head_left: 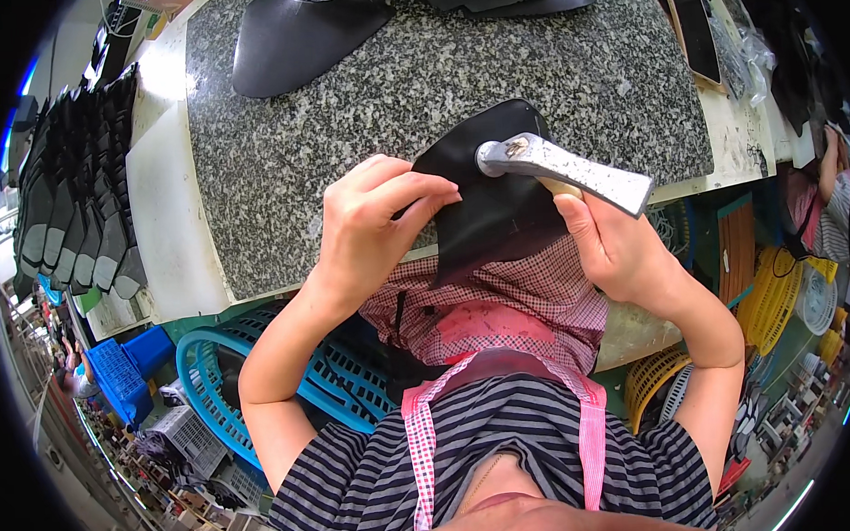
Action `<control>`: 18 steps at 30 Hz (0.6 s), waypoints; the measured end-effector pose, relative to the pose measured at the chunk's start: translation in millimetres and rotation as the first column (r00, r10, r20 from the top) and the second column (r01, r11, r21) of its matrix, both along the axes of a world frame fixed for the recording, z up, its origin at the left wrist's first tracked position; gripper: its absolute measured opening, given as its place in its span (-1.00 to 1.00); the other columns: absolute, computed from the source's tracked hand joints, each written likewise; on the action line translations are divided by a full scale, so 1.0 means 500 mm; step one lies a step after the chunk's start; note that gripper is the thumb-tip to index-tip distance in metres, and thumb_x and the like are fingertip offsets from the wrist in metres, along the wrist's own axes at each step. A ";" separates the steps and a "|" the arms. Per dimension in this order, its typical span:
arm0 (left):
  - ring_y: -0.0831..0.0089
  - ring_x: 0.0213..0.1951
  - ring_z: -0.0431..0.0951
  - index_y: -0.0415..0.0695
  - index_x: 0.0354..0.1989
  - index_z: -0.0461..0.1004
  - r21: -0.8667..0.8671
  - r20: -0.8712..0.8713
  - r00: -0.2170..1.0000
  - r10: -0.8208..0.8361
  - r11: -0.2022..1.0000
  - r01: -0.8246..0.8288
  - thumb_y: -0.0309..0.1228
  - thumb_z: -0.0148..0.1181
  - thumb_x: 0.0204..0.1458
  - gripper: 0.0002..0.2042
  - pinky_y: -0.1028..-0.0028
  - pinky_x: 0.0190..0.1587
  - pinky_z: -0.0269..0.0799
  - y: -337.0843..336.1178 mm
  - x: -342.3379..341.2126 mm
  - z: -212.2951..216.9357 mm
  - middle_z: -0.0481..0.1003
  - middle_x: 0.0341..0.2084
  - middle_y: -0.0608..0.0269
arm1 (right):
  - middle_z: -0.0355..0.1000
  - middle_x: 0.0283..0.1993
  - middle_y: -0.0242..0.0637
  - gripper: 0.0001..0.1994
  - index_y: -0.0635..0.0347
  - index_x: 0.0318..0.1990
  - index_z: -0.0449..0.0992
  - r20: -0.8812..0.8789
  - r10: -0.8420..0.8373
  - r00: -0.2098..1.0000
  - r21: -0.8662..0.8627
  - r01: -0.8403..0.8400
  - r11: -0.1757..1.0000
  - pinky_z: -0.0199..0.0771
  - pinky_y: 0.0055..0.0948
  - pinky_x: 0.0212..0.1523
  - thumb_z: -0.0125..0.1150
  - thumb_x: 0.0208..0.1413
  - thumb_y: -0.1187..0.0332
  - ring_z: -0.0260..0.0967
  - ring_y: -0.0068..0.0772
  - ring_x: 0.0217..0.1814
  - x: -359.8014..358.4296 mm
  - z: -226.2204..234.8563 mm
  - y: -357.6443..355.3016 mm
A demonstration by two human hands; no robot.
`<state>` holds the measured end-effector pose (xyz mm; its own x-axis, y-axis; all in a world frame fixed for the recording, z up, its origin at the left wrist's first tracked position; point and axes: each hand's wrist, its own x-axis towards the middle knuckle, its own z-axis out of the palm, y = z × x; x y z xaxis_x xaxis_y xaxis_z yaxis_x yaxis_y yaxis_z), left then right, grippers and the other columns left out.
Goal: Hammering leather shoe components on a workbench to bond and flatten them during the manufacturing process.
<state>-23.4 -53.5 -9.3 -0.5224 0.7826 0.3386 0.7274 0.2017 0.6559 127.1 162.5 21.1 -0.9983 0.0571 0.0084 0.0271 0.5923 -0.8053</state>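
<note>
A black leather piece lies over the near edge of the speckled stone slab, its lower part hanging toward my lap. My left hand pinches the left edge of this piece between thumb and fingertips. In my right hand is a hammer, gripped by its light handle, which is mostly hidden under the metal head. The round face of the hammer is over the leather, near its right side; whether it touches cannot be told. The narrow end of the head points right.
More black leather pieces lie at the slab's far edge. Stacked black and grey pieces stand at the left. A phone-like dark device rests at the far right. Below the table are a blue basket and yellow baskets.
</note>
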 end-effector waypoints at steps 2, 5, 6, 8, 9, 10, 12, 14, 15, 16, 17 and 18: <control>0.44 -0.55 0.45 -0.14 -0.34 0.68 0.003 -0.012 0.999 0.031 1.000 -0.031 -0.56 0.49 -0.20 -0.80 0.46 -0.50 0.33 0.000 0.005 0.003 0.49 -0.56 0.28 | 0.47 -0.22 0.21 -0.69 0.38 0.11 0.45 0.068 -0.006 0.998 -0.010 0.006 1.000 0.47 -0.05 -0.16 -0.01 0.32 0.40 0.43 0.32 -0.23 0.000 0.001 0.000; 0.52 -0.53 0.48 -0.14 -0.33 0.69 -0.072 0.088 0.992 0.092 0.994 -0.086 -0.57 0.47 -0.15 -0.82 0.51 -0.50 0.36 0.005 0.013 0.018 0.48 -0.57 0.30 | 0.47 -0.26 0.19 -0.70 0.38 0.09 0.46 -0.018 -0.015 1.000 0.012 0.015 1.000 0.45 -0.06 -0.19 -0.02 0.33 0.39 0.42 0.31 -0.25 0.001 -0.008 0.000; 0.55 -0.51 0.50 -0.15 -0.30 0.69 -0.086 0.166 0.980 0.111 0.991 -0.098 -0.57 0.47 -0.13 -0.82 0.53 -0.48 0.39 0.004 0.016 0.018 0.49 -0.55 0.31 | 0.47 -0.28 0.19 -0.70 0.38 0.08 0.46 -0.045 -0.014 0.999 0.003 0.014 1.000 0.45 -0.07 -0.20 -0.02 0.33 0.39 0.42 0.31 -0.25 0.001 -0.015 0.001; 0.59 -0.49 0.53 -0.15 -0.28 0.69 -0.098 0.238 0.963 0.129 0.989 -0.108 -0.56 0.47 -0.11 -0.82 0.56 -0.46 0.42 0.005 0.017 0.022 0.49 -0.54 0.31 | 0.47 -0.30 0.19 -0.71 0.39 0.08 0.47 -0.077 -0.014 0.997 -0.004 0.014 1.000 0.45 -0.07 -0.22 -0.02 0.33 0.40 0.42 0.30 -0.25 0.000 -0.011 0.001; 0.59 -0.47 0.54 -0.17 -0.27 0.69 -0.122 0.246 0.959 0.144 0.986 -0.117 -0.56 0.47 -0.10 -0.81 0.58 -0.44 0.44 0.006 0.017 0.026 0.49 -0.51 0.30 | 0.47 -0.30 0.19 -0.71 0.39 0.07 0.47 -0.029 -0.010 1.000 -0.003 0.010 1.000 0.44 -0.07 -0.24 -0.03 0.33 0.40 0.42 0.29 -0.27 -0.003 0.000 0.002; 0.59 -0.46 0.56 -0.18 -0.25 0.69 -0.146 0.254 0.954 0.159 0.981 -0.125 -0.55 0.47 -0.10 -0.80 0.60 -0.41 0.47 0.006 0.017 0.029 0.50 -0.47 0.30 | 0.47 -0.31 0.19 -0.71 0.40 0.06 0.47 0.018 -0.006 1.000 -0.001 0.006 1.000 0.44 -0.07 -0.25 -0.03 0.33 0.40 0.42 0.28 -0.28 -0.004 0.006 0.002; 0.58 -0.46 0.56 -0.18 -0.25 0.68 -0.145 0.236 0.960 0.152 0.982 -0.120 -0.55 0.47 -0.10 -0.80 0.59 -0.41 0.47 0.004 0.018 0.028 0.49 -0.44 0.28 | 0.46 -0.32 0.19 -0.71 0.41 0.05 0.48 0.022 -0.005 1.000 -0.001 0.005 1.000 0.44 -0.08 -0.26 -0.03 0.33 0.39 0.43 0.28 -0.29 -0.001 -0.002 0.002; 0.58 -0.47 0.57 -0.19 -0.24 0.68 -0.144 0.220 0.965 0.143 0.983 -0.113 -0.54 0.47 -0.10 -0.79 0.59 -0.40 0.47 0.004 0.016 0.027 0.49 -0.41 0.27 | 0.46 -0.32 0.19 -0.71 0.42 0.04 0.48 0.028 -0.005 1.000 0.001 0.005 1.000 0.44 -0.08 -0.27 -0.02 0.34 0.39 0.43 0.27 -0.30 -0.002 -0.003 0.007; 0.57 -0.47 0.57 -0.19 -0.24 0.68 -0.146 0.228 0.963 0.145 0.983 -0.113 -0.54 0.47 -0.10 -0.79 0.59 -0.40 0.48 0.004 0.016 0.026 0.49 -0.41 0.26 | 0.46 -0.31 0.19 -0.73 0.43 0.01 0.49 -0.037 0.009 0.999 0.022 -0.009 1.000 0.44 -0.09 -0.29 -0.01 0.32 0.41 0.44 0.26 -0.32 -0.007 -0.003 0.011; 0.57 -0.47 0.57 -0.19 -0.24 0.68 -0.149 0.237 0.960 0.147 0.982 -0.113 -0.53 0.47 -0.09 -0.79 0.58 -0.40 0.48 0.004 0.016 0.026 0.49 -0.40 0.26 | 0.46 -0.30 0.18 -0.75 0.44 -0.01 0.50 -0.101 0.025 0.995 0.043 -0.021 0.999 0.44 -0.10 -0.30 0.01 0.31 0.43 0.44 0.24 -0.34 -0.011 -0.001 0.013; 0.57 -0.47 0.57 -0.19 -0.24 0.68 -0.147 0.237 0.960 0.149 0.982 -0.116 -0.53 0.47 -0.09 -0.79 0.58 -0.40 0.48 0.005 0.015 0.027 0.49 -0.40 0.26 | 0.46 -0.30 0.18 -0.75 0.44 -0.01 0.50 -0.101 0.028 0.995 0.045 -0.024 0.999 0.44 -0.10 -0.30 0.01 0.31 0.43 0.44 0.24 -0.34 -0.012 0.015 0.015; 0.57 -0.47 0.57 -0.20 -0.25 0.68 -0.160 0.237 0.960 0.150 0.981 -0.114 -0.53 0.48 -0.10 -0.80 0.58 -0.40 0.48 0.003 0.015 0.028 0.49 -0.40 0.25 | 0.46 -0.30 0.17 -0.77 0.44 -0.04 0.50 -0.098 -0.015 0.995 0.033 0.019 0.999 0.45 -0.10 -0.31 0.03 0.30 0.45 0.45 0.22 -0.34 -0.012 0.042 0.013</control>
